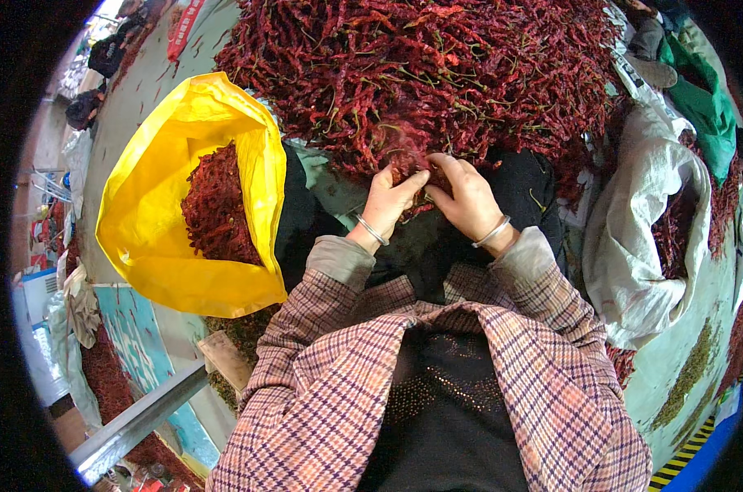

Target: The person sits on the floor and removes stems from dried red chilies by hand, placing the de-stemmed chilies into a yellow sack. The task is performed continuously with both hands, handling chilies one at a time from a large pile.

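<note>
A large heap of dried red chilli peppers (433, 80), many with pale stems, lies in front of me. At its near edge my left hand (389, 200) and my right hand (472, 200) are close together, thumbs almost meeting. Both have their fingers bent around a few dried chillies, partly hidden by the fingers and slightly blurred. More chilli pieces show just below the fingertips. On my left a yellow woven sack (141, 209) gapes wide, with a mound of dark red chillies (221, 212) inside. Each wrist wears a silver bangle.
A white woven sack (623, 246) with chillies inside stands open on my right, a green sack (703, 111) beyond it. A metal bar (144, 418) and a wooden block (227, 363) are at lower left. Other people (104, 55) are at the far left.
</note>
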Motion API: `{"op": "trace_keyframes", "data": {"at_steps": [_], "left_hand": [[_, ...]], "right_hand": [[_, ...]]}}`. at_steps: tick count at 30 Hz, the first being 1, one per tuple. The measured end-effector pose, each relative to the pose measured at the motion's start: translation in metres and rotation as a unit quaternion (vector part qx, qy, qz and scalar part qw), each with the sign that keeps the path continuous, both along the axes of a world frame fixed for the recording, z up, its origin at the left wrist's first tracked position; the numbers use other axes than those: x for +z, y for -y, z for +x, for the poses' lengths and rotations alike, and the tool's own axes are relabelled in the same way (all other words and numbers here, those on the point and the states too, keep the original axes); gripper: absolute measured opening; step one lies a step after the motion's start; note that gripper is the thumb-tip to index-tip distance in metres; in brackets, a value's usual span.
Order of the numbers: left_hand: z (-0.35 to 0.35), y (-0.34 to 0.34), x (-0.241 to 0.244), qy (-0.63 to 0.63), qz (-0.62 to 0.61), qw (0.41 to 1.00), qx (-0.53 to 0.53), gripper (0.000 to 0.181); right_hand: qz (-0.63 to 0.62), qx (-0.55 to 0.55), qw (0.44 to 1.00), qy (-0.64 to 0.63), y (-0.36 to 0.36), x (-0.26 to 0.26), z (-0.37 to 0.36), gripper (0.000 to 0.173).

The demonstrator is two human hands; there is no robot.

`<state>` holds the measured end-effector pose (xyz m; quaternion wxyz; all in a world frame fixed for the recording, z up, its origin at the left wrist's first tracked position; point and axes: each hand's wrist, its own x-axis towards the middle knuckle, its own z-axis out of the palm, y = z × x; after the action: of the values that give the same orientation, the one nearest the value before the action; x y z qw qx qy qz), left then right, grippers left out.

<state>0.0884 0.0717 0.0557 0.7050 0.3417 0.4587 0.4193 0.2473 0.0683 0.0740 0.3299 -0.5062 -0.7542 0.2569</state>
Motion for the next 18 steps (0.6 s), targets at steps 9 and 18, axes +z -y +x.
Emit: {"op": "trace_keyframes", "data": {"at_steps": [9, 18], "left_hand": [[-0.004, 0.009, 0.0, 0.047, 0.001, 0.998, 0.042, 0.007], [-0.004, 0.013, -0.008, 0.068, -0.035, 0.995, 0.065, 0.008]], "right_hand": [[-0.236, 0.042, 0.962, -0.131, 0.009, -0.02, 0.002, 0.019], [-0.228, 0.061, 0.97, -0.05, 0.018, -0.019, -0.001, 0.013]]}}
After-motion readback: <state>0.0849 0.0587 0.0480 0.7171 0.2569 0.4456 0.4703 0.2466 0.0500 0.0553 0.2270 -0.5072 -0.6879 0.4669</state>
